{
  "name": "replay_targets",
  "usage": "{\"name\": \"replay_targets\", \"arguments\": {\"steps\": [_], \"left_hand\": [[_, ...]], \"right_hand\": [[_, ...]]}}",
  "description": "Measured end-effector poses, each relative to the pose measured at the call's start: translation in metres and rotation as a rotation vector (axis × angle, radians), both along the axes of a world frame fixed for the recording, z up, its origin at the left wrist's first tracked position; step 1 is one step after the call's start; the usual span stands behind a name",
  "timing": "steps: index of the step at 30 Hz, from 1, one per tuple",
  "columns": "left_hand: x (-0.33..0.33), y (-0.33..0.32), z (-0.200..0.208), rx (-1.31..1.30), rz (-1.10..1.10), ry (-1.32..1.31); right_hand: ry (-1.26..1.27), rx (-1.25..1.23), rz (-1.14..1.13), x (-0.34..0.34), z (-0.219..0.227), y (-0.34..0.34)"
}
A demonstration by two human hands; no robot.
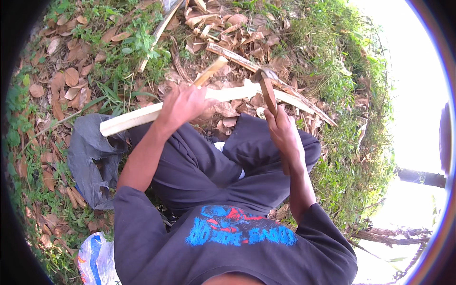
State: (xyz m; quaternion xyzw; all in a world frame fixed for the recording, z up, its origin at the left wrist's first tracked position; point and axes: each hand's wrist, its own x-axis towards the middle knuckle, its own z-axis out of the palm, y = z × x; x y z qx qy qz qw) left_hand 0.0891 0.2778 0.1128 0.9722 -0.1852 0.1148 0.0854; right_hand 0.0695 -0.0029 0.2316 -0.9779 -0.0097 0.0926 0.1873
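Strip of pale wood (135,117): slants across in front of the bent legs (190,159) | looks light and stiff, might split; best held round its middle | left hand (182,107): fingers bent over strip by short tan stick (212,70), can't tell how tight | right hand (284,129): fingers wrapped round hammer-like tool (269,96) | grey bag (88,142) by strip's left end | dry leaves (237,20) beyond

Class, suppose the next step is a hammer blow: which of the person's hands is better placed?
Probably the right hand: its fingers are closed around the wooden handle of the hammer. The left hand looks occupied at the pale wood strip.
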Motion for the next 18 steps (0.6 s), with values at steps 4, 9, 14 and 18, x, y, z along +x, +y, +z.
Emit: {"name": "replay_targets", "arguments": {"steps": [4,9,14,18], "left_hand": [[-0.002,0.004,-0.017,-0.060,0.028,-0.115],[0.002,0.003,-0.009,-0.164,-0.008,-0.093],[0.005,0.003,0.001,-0.151,0.057,0.132],[0.001,0.003,-0.009,-0.149,0.016,-0.050]], "right_hand": [[-0.034,0.155,-0.153,-0.007,0.056,0.022],[-0.065,0.152,-0.049,-0.016,0.026,0.018],[-0.009,0.157,-0.122,-0.021,0.046,0.026],[-0.026,0.245,-0.192,-0.022,0.044,0.029]]}}
